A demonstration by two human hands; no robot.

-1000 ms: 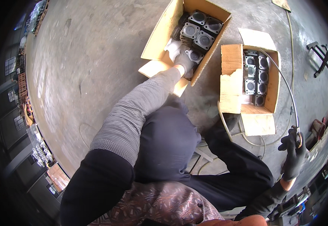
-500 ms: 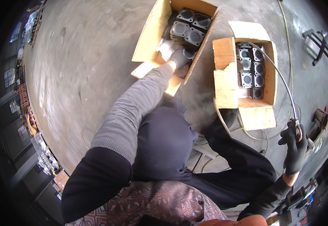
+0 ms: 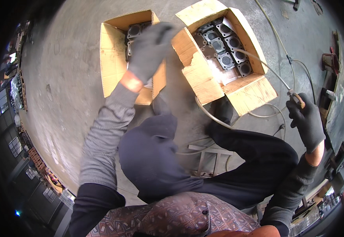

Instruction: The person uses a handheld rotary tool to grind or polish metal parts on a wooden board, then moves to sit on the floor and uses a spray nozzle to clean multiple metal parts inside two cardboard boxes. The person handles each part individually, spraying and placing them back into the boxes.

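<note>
My left hand (image 3: 150, 49), in a dark grey glove, is raised over the right side of the left cardboard box (image 3: 112, 59). Motion blurs its fingers, so whether they hold anything does not show. Partly behind it, square grey metal castings (image 3: 134, 31) with round centres lie in that box. Gloved too, my right hand (image 3: 308, 124) grips an air blow gun (image 3: 299, 99) off to the right. The gun's long thin curved tube reaches over the right cardboard box (image 3: 251, 89), its end near the castings (image 3: 226, 60) there. Those castings sit in rows, with bare box bottom beside them.
A pale hose (image 3: 272, 27) crosses the concrete floor right of the boxes, and another hose (image 3: 209, 114) runs between my legs. A metal frame (image 3: 215, 152) stands under me. A reddish container (image 3: 330, 62) is at far right, near a grey surface (image 3: 341, 102).
My left hand has come up out of the left box, and its arm has swung left. Both boxes now appear further left in view. My right hand keeps hold of the blow gun.
</note>
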